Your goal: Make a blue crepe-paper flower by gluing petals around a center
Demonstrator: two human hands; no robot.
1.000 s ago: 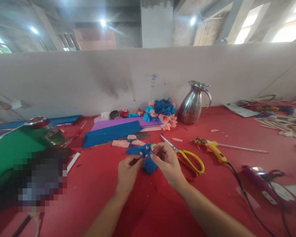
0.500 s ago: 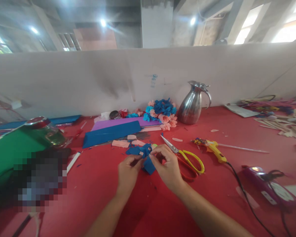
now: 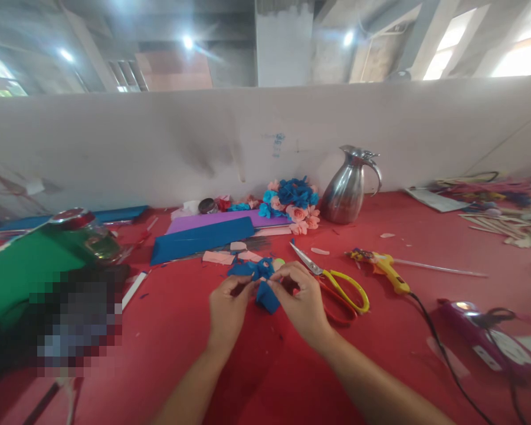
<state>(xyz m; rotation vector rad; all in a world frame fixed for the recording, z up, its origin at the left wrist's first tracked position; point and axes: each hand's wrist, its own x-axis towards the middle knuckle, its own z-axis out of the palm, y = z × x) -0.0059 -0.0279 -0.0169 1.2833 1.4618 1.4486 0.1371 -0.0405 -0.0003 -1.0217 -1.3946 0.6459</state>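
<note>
1. Blue piece (image 3: 265,283), centre of frame: soft, matt crepe-like paper, crumpled.
2. Table cover (image 3: 256,366): matt red cloth-like sheet.
3. Jug (image 3: 348,188), upper right of centre: polished, shiny metal.
4. Scissors (image 3: 331,277): bright metal blades, glossy yellow plastic handles.
5. Glue gun (image 3: 383,265): smooth yellow plastic.

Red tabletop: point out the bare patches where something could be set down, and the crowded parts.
Bare red tabletop lies between the pixelated patch and the left hand, and between the yellow-handled scissors and the black cord. It is crowded behind the hands, around the blue paper flower piece, folded blue sheet and yellow glue gun.
</note>
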